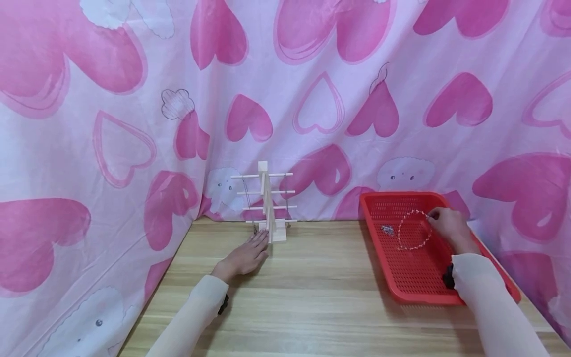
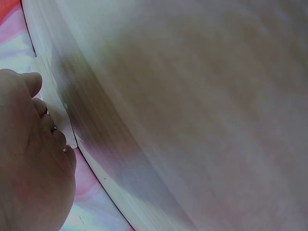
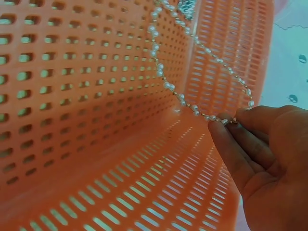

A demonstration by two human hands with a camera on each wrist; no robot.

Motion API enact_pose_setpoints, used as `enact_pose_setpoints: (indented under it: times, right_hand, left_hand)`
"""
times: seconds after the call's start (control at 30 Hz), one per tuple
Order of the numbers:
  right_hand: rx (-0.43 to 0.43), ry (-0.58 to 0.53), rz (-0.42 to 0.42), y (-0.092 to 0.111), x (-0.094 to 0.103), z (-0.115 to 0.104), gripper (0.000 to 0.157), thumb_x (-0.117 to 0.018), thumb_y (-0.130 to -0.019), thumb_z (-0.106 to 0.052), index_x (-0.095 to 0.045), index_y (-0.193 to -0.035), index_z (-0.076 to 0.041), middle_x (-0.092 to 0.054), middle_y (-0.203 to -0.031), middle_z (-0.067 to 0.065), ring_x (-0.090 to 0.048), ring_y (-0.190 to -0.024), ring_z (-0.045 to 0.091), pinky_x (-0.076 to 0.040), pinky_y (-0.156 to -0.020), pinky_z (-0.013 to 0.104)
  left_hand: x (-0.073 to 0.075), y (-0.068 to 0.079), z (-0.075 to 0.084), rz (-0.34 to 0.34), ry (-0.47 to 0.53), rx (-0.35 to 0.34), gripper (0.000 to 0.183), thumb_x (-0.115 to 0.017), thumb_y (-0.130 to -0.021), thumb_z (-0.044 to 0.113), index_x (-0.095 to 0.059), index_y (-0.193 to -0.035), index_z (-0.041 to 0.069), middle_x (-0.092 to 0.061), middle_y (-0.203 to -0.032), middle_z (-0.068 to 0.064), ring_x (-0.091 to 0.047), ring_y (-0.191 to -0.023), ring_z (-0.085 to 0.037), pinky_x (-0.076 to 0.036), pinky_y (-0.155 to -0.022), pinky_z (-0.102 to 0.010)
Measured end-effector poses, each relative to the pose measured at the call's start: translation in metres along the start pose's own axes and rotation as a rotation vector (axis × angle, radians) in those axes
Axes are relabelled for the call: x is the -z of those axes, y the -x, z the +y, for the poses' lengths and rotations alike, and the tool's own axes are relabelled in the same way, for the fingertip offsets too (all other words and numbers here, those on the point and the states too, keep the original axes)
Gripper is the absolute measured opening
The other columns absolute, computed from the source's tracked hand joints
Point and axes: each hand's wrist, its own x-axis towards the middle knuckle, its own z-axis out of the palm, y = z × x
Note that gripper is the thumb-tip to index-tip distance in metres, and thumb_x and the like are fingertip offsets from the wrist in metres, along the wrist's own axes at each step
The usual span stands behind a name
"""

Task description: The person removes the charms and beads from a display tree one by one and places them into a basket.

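In the head view my left hand [image 1: 245, 255] lies with its fingers extended on the base of a pale wooden jewellery stand [image 1: 267, 208]. Thin crossbars stick out on both sides of the stand, and dark chains [image 1: 247, 198] hang from them. The left wrist view has the left hand [image 2: 36, 154] at its edge, fingertips at the pale base. Over the red basket, my right hand [image 1: 452, 230] pinches a pearl necklace [image 1: 399, 233] between thumb and fingers. The right wrist view shows the necklace [image 3: 166, 84] as a loop of white beads on a gold-coloured strand.
A red perforated plastic basket [image 1: 392, 277] stands on the right of the wooden table [image 1: 312, 297]. Inside it lies a small silvery heap [image 1: 387, 229]. A pink curtain with hearts [image 1: 318, 104] closes off the back and sides.
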Motion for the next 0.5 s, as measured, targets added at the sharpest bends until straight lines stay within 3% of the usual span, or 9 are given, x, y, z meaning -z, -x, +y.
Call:
enact_pose_setpoints:
  times: [0.23, 0.5]
  right_hand:
    - [0.005, 0.038, -0.009, 0.0014, -0.0071, 0.0031, 0.039, -0.068, -0.101, -0.016, -0.060, -0.128, 0.012, -0.069, -0.108, 0.036, -0.072, -0.074, 0.032, -0.068, -0.067, 0.052]
    - [-0.018, 0.028, -0.044, 0.0010, -0.0071, 0.0050, 0.045, -0.071, -0.100, -0.015, -0.058, -0.133, 0.013, -0.068, -0.111, 0.037, -0.073, -0.075, 0.034, -0.068, -0.067, 0.053]
  left_hand:
    - [0.0008, 0.0004, 0.0013, 0.008, -0.005, -0.003, 0.061, -0.035, -0.116, 0.026, -0.022, -0.166, -0.007, -0.014, -0.178, -0.023, -0.014, -0.166, -0.043, -0.019, -0.135, -0.056]
    - [-0.0033, -0.0013, -0.0041, -0.020, -0.037, 0.005, 0.064, -0.031, -0.117, 0.032, -0.017, -0.168, -0.002, -0.008, -0.179, -0.018, -0.009, -0.167, -0.037, -0.016, -0.137, -0.051]
